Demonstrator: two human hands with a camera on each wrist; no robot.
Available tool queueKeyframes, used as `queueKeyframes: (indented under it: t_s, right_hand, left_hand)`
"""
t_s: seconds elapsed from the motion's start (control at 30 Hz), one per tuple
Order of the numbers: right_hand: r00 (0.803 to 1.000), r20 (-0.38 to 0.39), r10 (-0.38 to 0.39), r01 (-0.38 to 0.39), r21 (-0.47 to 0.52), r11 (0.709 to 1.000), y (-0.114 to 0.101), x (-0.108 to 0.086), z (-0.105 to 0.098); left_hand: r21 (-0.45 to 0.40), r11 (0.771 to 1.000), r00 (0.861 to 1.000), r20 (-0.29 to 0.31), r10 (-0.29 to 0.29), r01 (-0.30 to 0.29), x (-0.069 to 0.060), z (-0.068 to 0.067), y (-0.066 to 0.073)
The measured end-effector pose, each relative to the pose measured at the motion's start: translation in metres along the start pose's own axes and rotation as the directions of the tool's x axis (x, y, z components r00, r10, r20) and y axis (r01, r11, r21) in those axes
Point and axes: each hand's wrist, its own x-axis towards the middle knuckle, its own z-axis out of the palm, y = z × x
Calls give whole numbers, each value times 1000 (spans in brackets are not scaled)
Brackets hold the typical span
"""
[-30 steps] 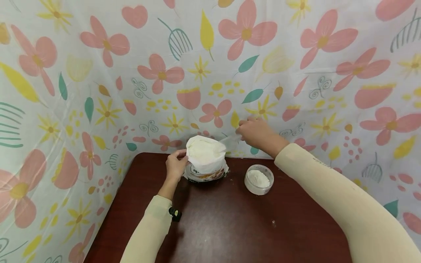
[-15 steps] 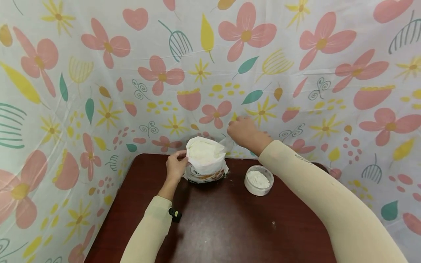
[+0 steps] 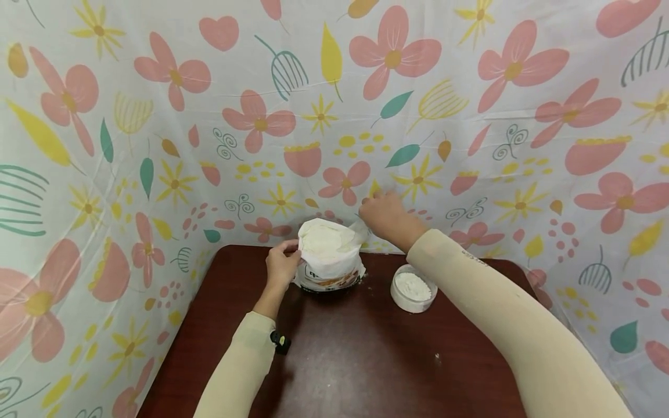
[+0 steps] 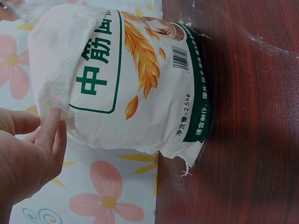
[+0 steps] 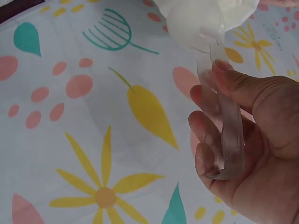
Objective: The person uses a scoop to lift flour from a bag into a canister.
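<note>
An open white flour bag (image 3: 330, 268) with green print and a wheat picture stands upright at the back of the table. White flour shows in its mouth. My left hand (image 3: 281, 266) pinches the bag's folded-down rim on the left side, as the left wrist view confirms. My right hand (image 3: 388, 217) is up at the bag's right. It grips the handle of a clear plastic scoop (image 5: 231, 130), whose head lies at the bag's mouth in the right wrist view. How deep the head sits in the flour, I cannot tell. Right of the bag stands a clear round bowl (image 3: 412, 306) holding white flour.
The dark red-brown table (image 3: 340, 360) bears a few white flour specks (image 3: 438, 359). A flower-patterned cloth (image 3: 324, 75) hangs close behind the bag and along the left side. My right forearm passes close beside the bowl.
My right hand has moved left and slightly down with the scoop, closer to the bag's mouth. The left hand keeps its hold on the rim, and the bowl stays in place.
</note>
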Motion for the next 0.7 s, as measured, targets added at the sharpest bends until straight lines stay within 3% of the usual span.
queueKeyframes:
  t_s: [0.23, 0.7]
  right_hand:
    - [1000, -29, -12, 13, 19, 1000, -6, 2, 5]
    - [1000, 2, 9, -10, 80, 997, -19, 7, 14]
  left_hand:
    - [-4, 1000, 1000, -2, 7, -7, 0, 1, 0]
    - [8, 1000, 1000, -15, 13, -13, 1, 2, -1]
